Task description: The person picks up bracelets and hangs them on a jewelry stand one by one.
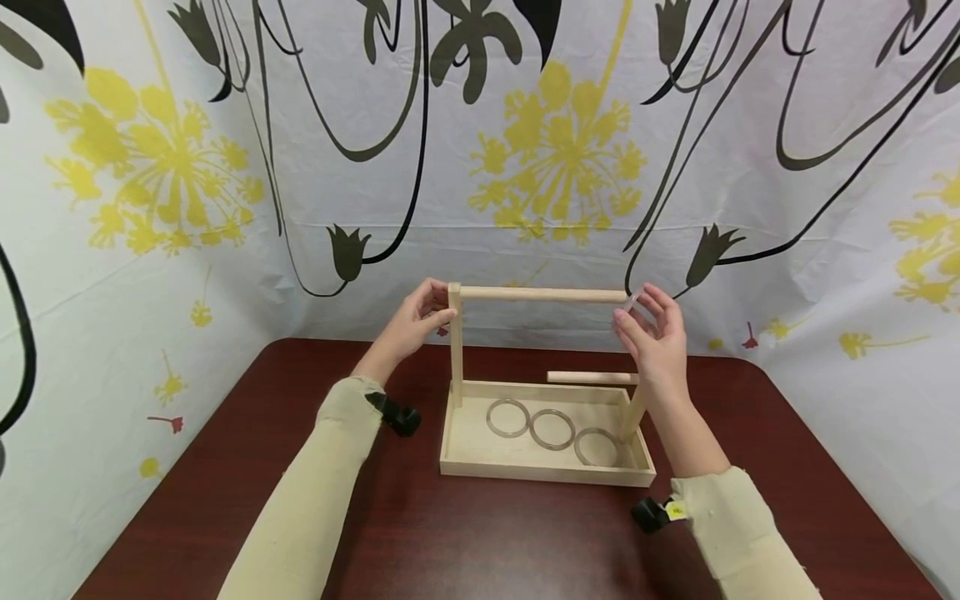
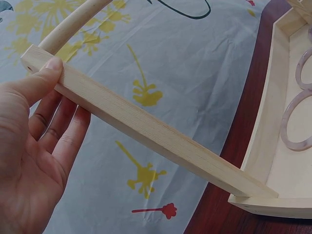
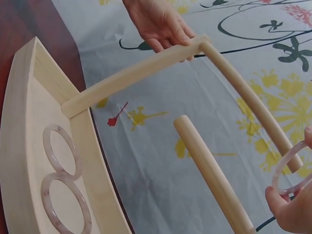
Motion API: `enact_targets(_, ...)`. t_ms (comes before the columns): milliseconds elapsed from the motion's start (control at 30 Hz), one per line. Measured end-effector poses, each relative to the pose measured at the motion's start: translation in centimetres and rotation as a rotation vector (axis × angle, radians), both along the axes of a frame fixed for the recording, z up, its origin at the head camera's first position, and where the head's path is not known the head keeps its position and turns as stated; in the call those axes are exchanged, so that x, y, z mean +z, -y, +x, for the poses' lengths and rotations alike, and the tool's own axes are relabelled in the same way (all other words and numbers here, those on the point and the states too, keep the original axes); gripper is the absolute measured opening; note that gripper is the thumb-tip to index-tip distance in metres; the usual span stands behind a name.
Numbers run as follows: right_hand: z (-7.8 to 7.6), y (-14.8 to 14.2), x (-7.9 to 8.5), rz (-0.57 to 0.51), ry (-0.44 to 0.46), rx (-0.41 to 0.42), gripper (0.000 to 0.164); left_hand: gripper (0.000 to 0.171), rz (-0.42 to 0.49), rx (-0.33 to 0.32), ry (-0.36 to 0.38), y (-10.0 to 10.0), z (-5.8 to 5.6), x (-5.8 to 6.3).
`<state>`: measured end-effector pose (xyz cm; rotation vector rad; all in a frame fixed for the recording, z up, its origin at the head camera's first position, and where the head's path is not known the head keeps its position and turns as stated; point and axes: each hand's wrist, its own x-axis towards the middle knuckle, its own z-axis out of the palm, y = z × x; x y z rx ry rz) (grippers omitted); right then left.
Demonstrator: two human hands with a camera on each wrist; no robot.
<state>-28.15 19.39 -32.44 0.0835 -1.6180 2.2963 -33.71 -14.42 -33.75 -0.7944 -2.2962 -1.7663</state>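
A wooden bangle stand has a shallow tray (image 1: 525,477) and a tall left post (image 2: 161,131) carrying an upper dowel (image 1: 543,294). My left hand (image 1: 411,323) pinches the top of that post, thumb in front and fingers behind. In my right hand (image 1: 658,337), thumb and fingertips pinch a pale, mottled bangle (image 3: 279,178) at the upper dowel's free right end. The dowel's tip appears inside the bangle's outline in the right wrist view. Three similar bangles lie in the tray: a left one (image 1: 507,418), a middle one (image 1: 552,430) and a right one (image 1: 597,447).
A lower dowel (image 1: 588,377) reaches left from the shorter right post (image 1: 632,414), partly hidden behind my right hand. The stand rests on a dark red-brown table (image 1: 480,542). A white cloth with floral print (image 1: 450,192) hangs behind and at both sides.
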Motion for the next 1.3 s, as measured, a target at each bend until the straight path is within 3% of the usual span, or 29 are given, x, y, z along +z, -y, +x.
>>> enact_targets(600, -1.8, -0.1, 0.1, 0.101, 0.009, 0.062, 0.064, 0.029, -0.011, 0.003, 0.004, 0.0, -0.3, -0.2)
enact_targets(1000, -2.1, 0.4, 0.0, 0.087, 0.036, 0.089, 0.076, 0.028, -0.005, 0.002, -0.003, 0.0, -0.2, -0.2)
enact_targets(1167, -2.0, 0.5, -0.1, 0.117, 0.064, 0.111, 0.081, 0.028, -0.005, 0.004, -0.006, 0.0, -0.1, -0.2)
enact_targets(1300, -2.1, 0.6, -0.4, 0.173, 0.079, 0.111, 0.075, 0.028, -0.006, 0.005, -0.004, 0.1, 0.0, -0.1)
